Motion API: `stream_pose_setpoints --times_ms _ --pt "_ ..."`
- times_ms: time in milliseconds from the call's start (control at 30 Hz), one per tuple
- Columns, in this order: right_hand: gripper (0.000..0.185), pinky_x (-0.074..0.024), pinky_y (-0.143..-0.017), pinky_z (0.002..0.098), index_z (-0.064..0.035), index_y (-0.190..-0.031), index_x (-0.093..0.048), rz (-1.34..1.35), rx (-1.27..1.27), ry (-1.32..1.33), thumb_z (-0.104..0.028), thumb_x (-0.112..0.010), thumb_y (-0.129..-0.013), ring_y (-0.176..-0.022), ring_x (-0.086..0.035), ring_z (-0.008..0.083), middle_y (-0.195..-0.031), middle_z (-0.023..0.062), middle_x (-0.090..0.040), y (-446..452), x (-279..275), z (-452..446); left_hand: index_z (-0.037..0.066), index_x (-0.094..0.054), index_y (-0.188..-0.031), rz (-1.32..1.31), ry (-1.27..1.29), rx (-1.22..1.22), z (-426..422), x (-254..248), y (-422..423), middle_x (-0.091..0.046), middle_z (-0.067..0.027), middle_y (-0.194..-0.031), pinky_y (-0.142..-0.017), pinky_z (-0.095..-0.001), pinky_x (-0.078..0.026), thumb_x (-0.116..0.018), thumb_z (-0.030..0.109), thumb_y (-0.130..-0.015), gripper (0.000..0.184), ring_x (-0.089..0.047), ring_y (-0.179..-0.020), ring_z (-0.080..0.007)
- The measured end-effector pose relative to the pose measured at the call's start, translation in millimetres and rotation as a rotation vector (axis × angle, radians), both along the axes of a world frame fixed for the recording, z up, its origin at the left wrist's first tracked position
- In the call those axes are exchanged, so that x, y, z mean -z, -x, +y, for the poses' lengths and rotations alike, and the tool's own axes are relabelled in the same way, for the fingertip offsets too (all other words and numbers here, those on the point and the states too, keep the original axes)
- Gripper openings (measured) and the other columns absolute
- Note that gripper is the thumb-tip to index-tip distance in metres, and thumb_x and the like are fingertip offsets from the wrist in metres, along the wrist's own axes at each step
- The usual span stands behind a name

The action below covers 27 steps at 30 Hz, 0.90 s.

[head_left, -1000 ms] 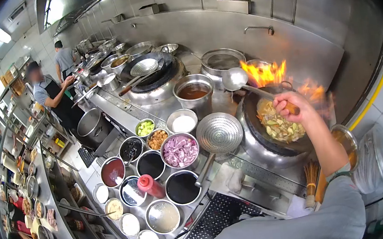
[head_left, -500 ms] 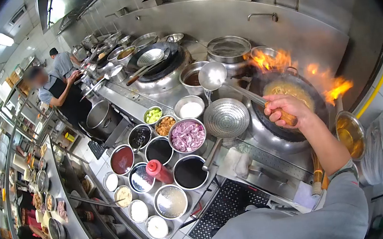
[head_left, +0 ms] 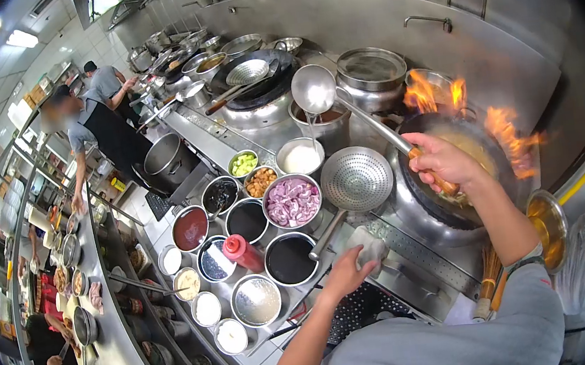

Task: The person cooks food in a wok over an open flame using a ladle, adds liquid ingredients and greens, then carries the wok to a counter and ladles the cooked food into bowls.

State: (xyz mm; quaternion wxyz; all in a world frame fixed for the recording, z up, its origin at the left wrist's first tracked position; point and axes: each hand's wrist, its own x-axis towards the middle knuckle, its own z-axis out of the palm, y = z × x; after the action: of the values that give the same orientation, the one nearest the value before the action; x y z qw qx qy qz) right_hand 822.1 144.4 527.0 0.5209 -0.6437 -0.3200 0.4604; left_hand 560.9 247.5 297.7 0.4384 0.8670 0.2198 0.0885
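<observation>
My right hand (head_left: 442,162) is closed around the wooden handle of a ladle (head_left: 313,89). The ladle's bowl hangs over the brown-filled pot, and a thin stream seems to run down from it toward a bowl of white contents (head_left: 300,157). Below my right hand sits a wok (head_left: 418,175) with steaming food, and flames rise behind it. My left hand (head_left: 347,275) stretches out with thumb and fingers apart, at the edge of a folded pale cloth (head_left: 370,247); whether it touches the cloth I cannot tell. Close by lies a perforated strainer (head_left: 355,179).
Several containers stand to the left, among them sliced onions (head_left: 292,202), dark sauce (head_left: 291,259) and a red squeeze bottle (head_left: 241,253). A metal bowl of yellow liquid (head_left: 548,231) and a bamboo brush (head_left: 489,277) are at the right. Co-workers (head_left: 113,131) stand at the far left.
My left hand has come up from the bottom edge to the cloth. My right hand still grips the ladle. The nearer co-worker's arm now reaches down to the counter. The view has shifted slightly.
</observation>
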Motion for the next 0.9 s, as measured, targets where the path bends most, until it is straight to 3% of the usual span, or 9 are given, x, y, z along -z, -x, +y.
stream_pose_setpoints --times_ms 200,233,333,433,533,600,667,733,900 --pt "0.067 -0.0466 -0.047 0.0266 -0.0083 -0.155 -0.03 -0.369 -0.049 0.096 -0.006 -0.056 -0.093 -0.055 -0.05 0.0074 -0.079 0.0001 -0.053 1 -11 -5 -0.012 -0.05 -0.135 0.198 0.029 0.115 6 42 -60 -0.055 -0.0305 -0.135 -0.107 -0.0434 -0.043 -0.071 0.062 -0.081 0.094 -0.053 -0.129 -0.0415" --pt "0.066 -0.046 -0.051 0.0304 -0.0072 -0.154 -0.033 -0.567 -0.023 0.099 -0.007 -0.058 -0.093 -0.054 -0.053 0.0118 -0.074 0.0058 -0.057 -3 -5 -8 -0.012 -0.05 -0.134 0.227 0.051 0.132 8 43 -63 -0.056 -0.0311 -0.134 -0.107 -0.0434 -0.043 -0.072 0.063 -0.079 0.096 -0.052 -0.129 -0.0416" --pt "0.067 -0.0505 -0.064 0.0361 -0.0097 -0.154 -0.035 -1.013 0.029 -0.128 -0.007 -0.059 -0.092 -0.064 -0.06 0.0186 -0.084 0.0116 -0.064 -28 10 -16 -0.013 -0.052 -0.131 0.274 0.077 0.184 17 48 -68 -0.058 -0.0318 -0.129 -0.104 -0.0437 -0.045 -0.076 0.063 -0.075 0.097 -0.054 -0.126 -0.042" --pt "0.063 -0.0507 -0.081 0.0385 -0.0084 -0.151 -0.039 -1.232 0.091 -0.296 -0.008 -0.059 -0.092 -0.09 -0.065 0.0247 -0.107 0.0176 -0.067 -91 15 -11 -0.012 -0.054 -0.127 0.268 0.029 0.169 14 61 -63 -0.06 -0.0313 -0.123 -0.102 -0.0446 -0.046 -0.079 0.059 -0.074 0.091 -0.057 -0.12 -0.0424" --pt "0.054 -0.0519 -0.079 0.0415 -0.0085 -0.146 -0.045 -0.953 0.184 -0.171 -0.012 -0.06 -0.093 -0.09 -0.069 0.0277 -0.104 0.0194 -0.07 -155 7 14 -0.011 -0.056 -0.125 0.282 0.009 0.096 4 55 -61 -0.061 -0.0308 -0.12 -0.1 -0.0454 -0.047 -0.081 0.053 -0.074 0.085 -0.059 -0.115 -0.0428" --pt "0.044 -0.0523 -0.076 0.0432 -0.0062 -0.136 -0.054 -0.958 0.306 0.271 -0.018 -0.06 -0.094 -0.087 -0.07 0.0295 -0.097 0.0209 -0.071 -152 -32 38 -0.01 -0.058 -0.124 0.29 0.038 0.06 3 55 -66 -0.061 -0.0305 -0.119 -0.1 -0.0457 -0.047 -0.082 0.049 -0.073 0.082 -0.059 -0.114 -0.0427" --pt "0.054 -0.0532 -0.069 0.034 -0.0054 -0.141 -0.051 -1.106 0.262 0.2 -0.016 -0.056 -0.088 -0.079 -0.069 0.026 -0.093 0.0215 -0.07 -222 12 68 -0.009 -0.059 -0.123 0.296 0.094 0.027 3 64 -63 -0.061 -0.0303 -0.12 -0.1 -0.0457 -0.047 -0.082 0.046 -0.073 0.078 -0.059 -0.114 -0.0423" --pt "0.045 -0.0525 -0.061 0.0354 -0.0038 -0.13 -0.058 -1.223 0.281 0.151 -0.012 -0.056 -0.086 -0.069 -0.068 0.0254 -0.085 0.0194 -0.07 -275 57 93 -0.008 -0.059 -0.123 0.257 0.056 -0.056 -4 61 -55 -0.062 -0.0298 -0.118 -0.099 -0.0448 -0.048 -0.083 0.043 -0.073 0.076 -0.06 -0.112 -0.0423" --pt "0.018 -0.0475 -0.046 0.0372 -0.0009 -0.097 -0.062 -0.662 0.302 0.34 -0.005 -0.056 -0.08 -0.054 -0.061 0.0204 -0.069 0.0124 -0.064 -289 69 122 -0.005 -0.061 -0.125 0.229 0.299 -0.285 -9 -8 -15 -0.068 -0.0247 -0.113 -0.095 -0.0413 -0.051 -0.083 0.037 -0.077 0.068 -0.065 -0.109 -0.0374"
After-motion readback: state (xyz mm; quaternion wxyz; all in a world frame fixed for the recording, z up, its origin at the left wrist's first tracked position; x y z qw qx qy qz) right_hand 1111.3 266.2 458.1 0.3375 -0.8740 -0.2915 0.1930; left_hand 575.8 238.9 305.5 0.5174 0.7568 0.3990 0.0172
